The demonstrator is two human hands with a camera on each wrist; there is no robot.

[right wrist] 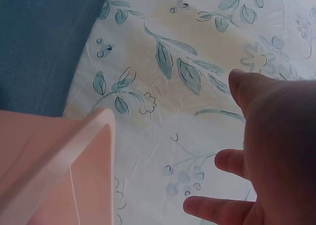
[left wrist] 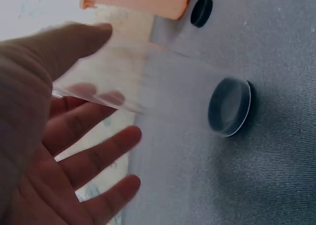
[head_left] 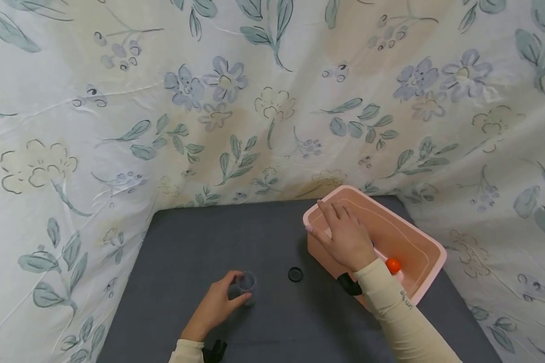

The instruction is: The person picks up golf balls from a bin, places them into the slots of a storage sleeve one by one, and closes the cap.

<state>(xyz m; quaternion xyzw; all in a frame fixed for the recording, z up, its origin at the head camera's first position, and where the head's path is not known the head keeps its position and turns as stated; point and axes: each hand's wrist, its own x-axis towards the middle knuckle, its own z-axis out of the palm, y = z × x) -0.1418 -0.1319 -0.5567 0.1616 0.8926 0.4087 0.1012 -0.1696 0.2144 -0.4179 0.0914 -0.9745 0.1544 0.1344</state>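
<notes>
My left hand (head_left: 213,306) holds a clear plastic tube (head_left: 247,283) near its top, thumb on one side and fingers on the other. In the left wrist view the see-through tube (left wrist: 173,89) stands on the dark table with a black cap (left wrist: 229,107) at its foot. Beside it on the table lies a separate round black lid (head_left: 295,275). My right hand (head_left: 347,239) is over the near left side of a pink plastic bin (head_left: 401,224), fingers spread and holding nothing. In the right wrist view its fingers (right wrist: 217,210) extend beyond the bin's corner.
Inside the bin are an orange ball (head_left: 393,265) and a bit of something blue (head_left: 373,244), partly hidden by the right arm. The bin sits at the right of the dark table (head_left: 200,242). Floral cloth (head_left: 254,126) hangs behind and along both sides.
</notes>
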